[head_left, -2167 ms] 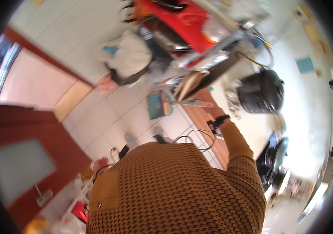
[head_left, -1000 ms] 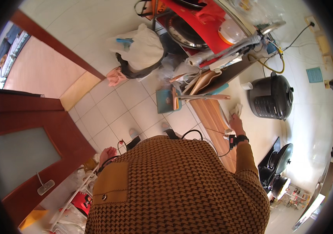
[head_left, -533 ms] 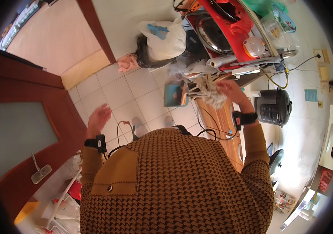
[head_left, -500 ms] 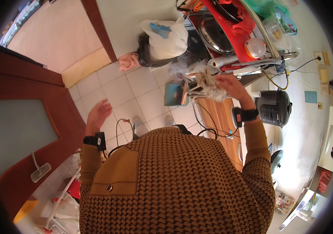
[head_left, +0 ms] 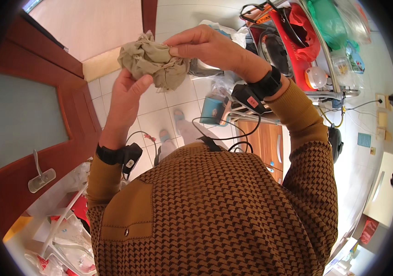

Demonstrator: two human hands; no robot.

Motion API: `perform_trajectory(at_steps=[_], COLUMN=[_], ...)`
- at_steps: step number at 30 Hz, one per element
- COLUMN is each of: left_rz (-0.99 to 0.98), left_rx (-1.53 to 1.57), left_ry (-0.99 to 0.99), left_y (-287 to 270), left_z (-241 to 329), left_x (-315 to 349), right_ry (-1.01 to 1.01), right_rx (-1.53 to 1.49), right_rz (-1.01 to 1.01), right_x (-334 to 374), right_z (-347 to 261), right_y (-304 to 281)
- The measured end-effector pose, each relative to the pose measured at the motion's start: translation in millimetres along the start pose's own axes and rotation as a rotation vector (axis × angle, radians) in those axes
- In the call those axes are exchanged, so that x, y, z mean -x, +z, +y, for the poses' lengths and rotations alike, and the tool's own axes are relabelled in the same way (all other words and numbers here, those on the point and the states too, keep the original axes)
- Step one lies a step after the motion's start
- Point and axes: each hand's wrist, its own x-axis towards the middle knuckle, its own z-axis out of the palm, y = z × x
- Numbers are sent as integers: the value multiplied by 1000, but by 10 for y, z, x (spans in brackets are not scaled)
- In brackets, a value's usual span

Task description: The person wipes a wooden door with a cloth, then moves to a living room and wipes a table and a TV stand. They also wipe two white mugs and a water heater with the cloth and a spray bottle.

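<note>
A crumpled grey-green cloth [head_left: 154, 64] is held up in front of me, bunched into loose folds. My right hand [head_left: 208, 48] pinches its upper right part between thumb and fingers. From the lower left, my left hand [head_left: 128, 94] grips the cloth's edge; the thumb shows in front and the fingers are mostly hidden behind it. Black bands with small boxes are strapped round both wrists.
To the right stands a metal rack [head_left: 318, 46] with red shelves, pans and bags. A teal bin [head_left: 211, 110] is on the tiled floor [head_left: 153, 112] beside a wooden cabinet [head_left: 261, 138]. On the left is a brown door [head_left: 79, 119] with a frosted pane. Cables hang before me.
My right hand has brought the cloth from beside the rack to the left. My left hand, empty before, has risen and taken hold of it too. The view has shifted.
</note>
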Motion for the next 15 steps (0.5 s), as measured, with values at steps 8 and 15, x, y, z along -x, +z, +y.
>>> perform_trajectory(at_steps=[8, 15], left_rz=[344, 365], left_rx=[-25, -41], left_ry=[11, 37], left_y=[-632, -864], left_z=[448, 707], left_x=[95, -543], right_ry=[-5, 160], right_rx=[34, 129], right_rz=[117, -79], right_x=[-522, -1111], right_z=[405, 644], right_y=[-170, 80])
